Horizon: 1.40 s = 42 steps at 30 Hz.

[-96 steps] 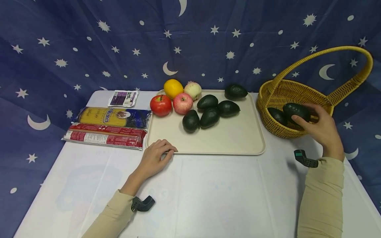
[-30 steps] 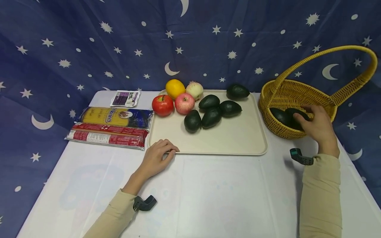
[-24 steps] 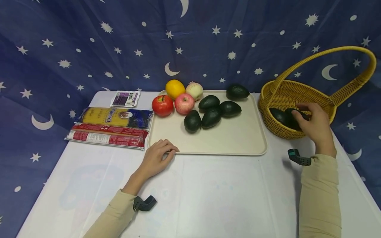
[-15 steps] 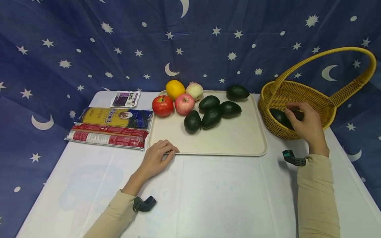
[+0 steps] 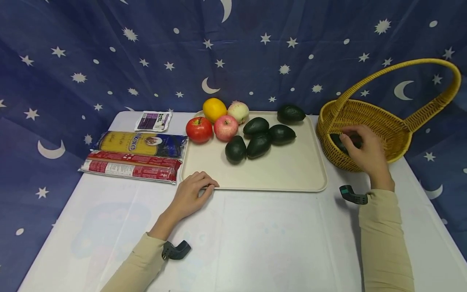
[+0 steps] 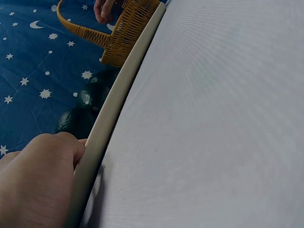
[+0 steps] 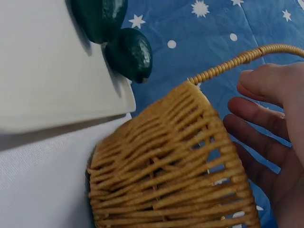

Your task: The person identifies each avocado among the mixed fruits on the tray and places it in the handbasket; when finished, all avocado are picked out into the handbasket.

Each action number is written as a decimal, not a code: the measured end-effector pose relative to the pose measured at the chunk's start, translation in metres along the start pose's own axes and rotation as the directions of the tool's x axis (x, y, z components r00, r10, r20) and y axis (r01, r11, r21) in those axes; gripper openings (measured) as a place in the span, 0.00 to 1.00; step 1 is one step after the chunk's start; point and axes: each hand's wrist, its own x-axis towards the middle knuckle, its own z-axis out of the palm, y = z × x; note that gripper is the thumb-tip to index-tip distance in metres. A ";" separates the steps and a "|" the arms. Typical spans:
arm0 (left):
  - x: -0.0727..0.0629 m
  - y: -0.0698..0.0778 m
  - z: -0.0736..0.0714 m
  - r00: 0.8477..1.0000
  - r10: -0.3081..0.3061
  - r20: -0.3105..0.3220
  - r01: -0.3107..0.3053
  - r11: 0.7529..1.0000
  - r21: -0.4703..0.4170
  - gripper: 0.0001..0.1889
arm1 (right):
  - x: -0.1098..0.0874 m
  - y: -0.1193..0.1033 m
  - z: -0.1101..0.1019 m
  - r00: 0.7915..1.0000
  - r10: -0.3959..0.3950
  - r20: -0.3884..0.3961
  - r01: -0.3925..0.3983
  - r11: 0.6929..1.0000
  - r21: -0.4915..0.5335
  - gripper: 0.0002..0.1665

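Observation:
My right hand [image 5: 368,152] is inside the yellow wicker basket [image 5: 397,142], over the dark green avocados [image 5: 336,142]. In the right wrist view its fingers [image 7: 259,137] are spread and loosely bent behind the basket wall, with nothing visible between them and the thumb. Part of the avocados is hidden by the hand. My left hand [image 5: 191,192] rests at the near left edge of the cream tray [image 5: 284,174], its fingers bent over the rim; the left wrist view shows it against that rim. Several more avocados [image 5: 259,144] lie on the tray.
A tomato [image 5: 199,129], an orange [image 5: 214,110], a pink apple [image 5: 226,127] and a pale round fruit [image 5: 238,112] sit at the tray's back left. Left of it lie a yellow-blue pasta packet [image 5: 142,143], a red packet [image 5: 131,165] and a small purple-white pouch [image 5: 153,121]. The basket handle [image 5: 405,65] arches high.
Earlier, my right hand held an avocado in the basket; it set it down beside the other, let go, and has since moved left across them. The left hand has stayed at the tray rim.

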 end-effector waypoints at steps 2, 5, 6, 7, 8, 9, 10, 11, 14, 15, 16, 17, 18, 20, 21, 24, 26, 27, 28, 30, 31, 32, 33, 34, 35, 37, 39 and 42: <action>-0.001 -0.001 0.000 1.000 -0.004 -0.002 0.004 1.000 -0.001 0.06 | 0.001 -0.003 0.002 1.000 -0.005 0.012 0.005 1.000 0.005 0.20; -0.003 -0.001 0.001 1.000 -0.004 -0.004 0.004 1.000 -0.007 0.06 | 0.000 -0.005 0.005 0.999 -0.010 0.040 0.010 1.000 0.012 0.20; -0.004 -0.001 0.002 1.000 -0.004 -0.002 0.004 1.000 -0.011 0.06 | 0.000 -0.006 0.005 0.999 -0.011 0.049 0.010 1.000 0.017 0.19; -0.004 -0.001 0.002 1.000 -0.002 -0.001 0.002 1.000 -0.013 0.06 | -0.001 -0.006 0.006 0.998 -0.008 0.058 0.007 1.000 0.017 0.19; -0.005 -0.001 0.002 1.000 0.000 0.001 0.000 1.000 -0.016 0.06 | -0.002 -0.006 0.006 0.998 -0.014 0.063 0.012 1.000 0.021 0.19; -0.006 -0.001 0.003 1.000 0.000 0.004 0.000 1.000 -0.018 0.06 | -0.003 -0.007 0.007 0.998 -0.024 0.065 0.022 0.999 0.030 0.19; -0.006 -0.001 0.003 1.000 0.000 0.006 0.000 1.000 -0.020 0.06 | -0.004 -0.008 0.008 0.997 -0.032 0.066 0.030 0.999 0.041 0.18; -0.006 0.000 0.003 1.000 -0.003 0.009 0.003 1.000 -0.020 0.06 | -0.004 -0.009 0.009 0.997 -0.045 0.065 0.042 0.998 0.054 0.18; -0.007 0.001 0.001 1.000 -0.016 0.011 0.016 1.000 -0.012 0.06 | -0.003 -0.012 0.015 0.993 -0.103 0.054 0.098 0.991 0.090 0.16; -0.007 0.001 0.001 1.000 -0.021 0.012 0.021 1.000 -0.011 0.07 | -0.003 -0.014 0.018 0.991 -0.122 0.053 0.117 0.988 0.100 0.16; -0.008 0.001 0.000 1.000 -0.025 0.014 0.025 1.000 -0.010 0.07 | -0.002 -0.014 0.020 0.988 -0.143 0.050 0.137 0.985 0.108 0.15; -0.008 0.001 0.000 1.000 -0.027 0.014 0.027 1.000 -0.009 0.06 | -0.001 -0.015 0.023 0.986 -0.162 0.049 0.156 0.981 0.112 0.15; -0.008 0.001 0.000 0.999 -0.030 0.015 0.030 1.000 -0.010 0.06 | -0.001 -0.016 0.026 0.982 -0.180 0.049 0.174 0.978 0.116 0.14; -0.009 0.000 -0.001 0.999 -0.032 0.018 0.033 0.999 -0.009 0.06 | 0.000 -0.018 0.030 0.977 -0.208 0.052 0.201 0.972 0.125 0.14; -0.009 0.000 -0.001 0.999 -0.032 0.018 0.032 0.999 -0.010 0.06 | 0.001 -0.019 0.033 0.974 -0.218 0.056 0.210 0.969 0.129 0.14; -0.009 0.000 -0.001 0.999 -0.030 0.018 0.030 1.000 -0.009 0.06 | 0.002 -0.024 0.038 0.968 -0.241 0.068 0.230 0.964 0.136 0.13; -0.009 0.001 -0.002 1.000 -0.026 0.017 0.026 1.000 -0.011 0.06 | 0.002 -0.027 0.041 0.965 -0.250 0.077 0.238 0.961 0.139 0.14; -0.009 0.001 -0.002 1.000 -0.026 0.017 0.026 1.000 -0.013 0.06 | 0.002 -0.028 0.042 0.964 -0.253 0.082 0.240 0.960 0.141 0.14; -0.010 0.001 -0.002 1.000 -0.024 0.018 0.024 1.000 -0.014 0.06 | 0.002 -0.029 0.043 0.963 -0.257 0.085 0.244 0.959 0.141 0.14; -0.009 0.001 -0.002 1.000 -0.020 0.017 0.020 1.000 -0.013 0.06 | 0.002 -0.030 0.046 0.960 -0.264 0.094 0.249 0.958 0.146 0.14; -0.009 0.001 -0.002 1.000 -0.018 0.015 0.018 1.000 -0.012 0.06 | 0.003 -0.030 0.047 0.958 -0.269 0.100 0.254 0.956 0.147 0.14; -0.009 0.001 -0.002 1.000 -0.015 0.013 0.015 1.000 -0.009 0.06 | 0.003 -0.030 0.048 0.956 -0.276 0.103 0.260 0.954 0.148 0.14; -0.008 0.000 -0.001 1.000 -0.011 0.009 0.011 1.000 -0.007 0.06 | 0.004 -0.031 0.050 0.953 -0.283 0.107 0.266 0.952 0.150 0.14; -0.007 0.000 -0.001 1.000 -0.006 0.004 0.006 1.000 -0.004 0.06 | 0.005 -0.031 0.051 0.950 -0.290 0.110 0.273 0.950 0.150 0.14; -0.006 0.000 -0.001 1.000 -0.002 0.000 0.002 1.000 -0.004 0.06 | 0.006 -0.031 0.052 0.948 -0.298 0.114 0.280 0.948 0.149 0.15; -0.004 0.000 -0.001 1.000 0.005 -0.007 -0.005 1.000 -0.005 0.06 | 0.009 -0.032 0.054 0.945 -0.305 0.120 0.287 0.947 0.142 0.15; -0.002 0.000 -0.001 1.000 0.011 -0.011 -0.011 1.000 -0.006 0.06 | 0.011 -0.033 0.055 0.943 -0.307 0.129 0.290 0.947 0.140 0.15; 0.001 0.000 -0.001 1.000 0.010 -0.007 -0.010 1.000 -0.009 0.06 | 0.013 -0.035 0.057 0.942 -0.304 0.144 0.286 0.949 0.136 0.16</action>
